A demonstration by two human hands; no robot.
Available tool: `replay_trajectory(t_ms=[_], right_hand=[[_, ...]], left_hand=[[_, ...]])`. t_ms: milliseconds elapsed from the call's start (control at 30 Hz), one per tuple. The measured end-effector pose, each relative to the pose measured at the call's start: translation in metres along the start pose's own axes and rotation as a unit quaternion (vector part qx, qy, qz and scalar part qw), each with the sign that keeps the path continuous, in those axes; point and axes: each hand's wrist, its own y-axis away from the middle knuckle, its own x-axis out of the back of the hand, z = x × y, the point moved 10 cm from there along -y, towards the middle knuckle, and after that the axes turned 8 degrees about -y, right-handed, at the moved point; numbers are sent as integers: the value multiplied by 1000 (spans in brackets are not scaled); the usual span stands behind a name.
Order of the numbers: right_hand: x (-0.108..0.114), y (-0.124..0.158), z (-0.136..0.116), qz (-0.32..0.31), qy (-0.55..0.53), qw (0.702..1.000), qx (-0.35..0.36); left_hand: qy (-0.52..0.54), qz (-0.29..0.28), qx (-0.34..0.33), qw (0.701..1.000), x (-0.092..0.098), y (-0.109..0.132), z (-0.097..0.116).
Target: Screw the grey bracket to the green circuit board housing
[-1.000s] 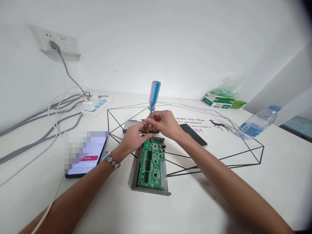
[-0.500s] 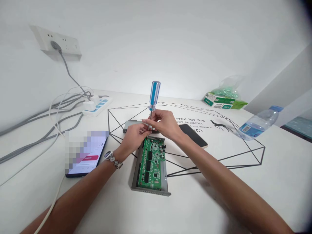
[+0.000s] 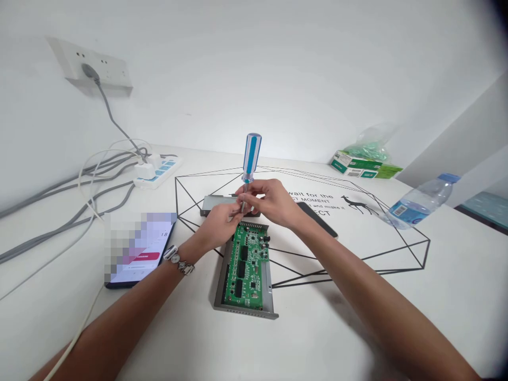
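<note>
The person stood a blue-and-clear screwdriver point(image 3: 251, 153) upright, its shaft pinched between the fingers of the left hand point(image 3: 216, 225) and the right hand point(image 3: 273, 203). Just below the hands, a green circuit board point(image 3: 244, 267) lay in a metal tray point(image 3: 245, 313), and a flat metal cover point(image 3: 216, 205) sat just behind them. A phone point(image 3: 156, 264) lay left of the tray, with a second phone point(image 3: 317, 218) to its right, partly under the right wrist's side. A plastic water bottle point(image 3: 420, 209) lay farther right.
</note>
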Motion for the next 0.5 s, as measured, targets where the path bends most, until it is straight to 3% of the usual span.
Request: replay_trajectory(t_ms=[133,200,333,400,500], right_hand=[[20,3,0,125,38,991,17],[18,2,-3,114,45,992,20],[4,0,-5,12,8,1000,-1],[8,1,-6,34,7,999,-3],[15,3,-4,100,6,995,6]], left_hand=[[-1,76,40,996,12,1,-7],[5,88,49,995,15,2,-8],[20,34,11,999,7,0,0],[14,28,3,1000,6,0,1],[3,62,12,998,12,1,-2]])
